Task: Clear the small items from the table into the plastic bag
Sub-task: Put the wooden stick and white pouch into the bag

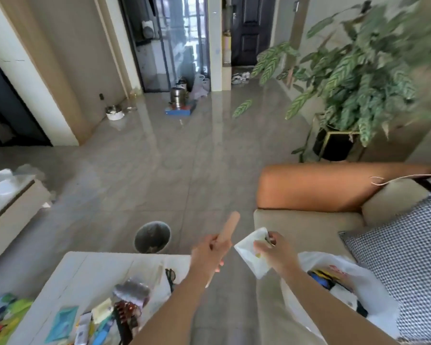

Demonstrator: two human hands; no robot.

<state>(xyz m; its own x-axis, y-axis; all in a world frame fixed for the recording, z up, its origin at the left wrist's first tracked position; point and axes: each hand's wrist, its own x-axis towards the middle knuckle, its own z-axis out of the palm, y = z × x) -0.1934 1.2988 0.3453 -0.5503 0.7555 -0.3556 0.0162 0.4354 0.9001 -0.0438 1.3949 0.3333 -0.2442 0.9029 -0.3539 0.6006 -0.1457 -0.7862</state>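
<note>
- Two bare forearms enter the frame from about 6 o'clock, with no sleeves covering them up to the frame edge.
- The left hand (210,250) shows no ring, watch or glove.
- The right hand (275,252) is likewise ungloved, its wrist bare of any band.

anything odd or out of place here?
Pots and a bowl sit on the floor near the far doorway, an odd spot for cookware. The table is cluttered with small items, but nothing looks spilled or broken.
</note>
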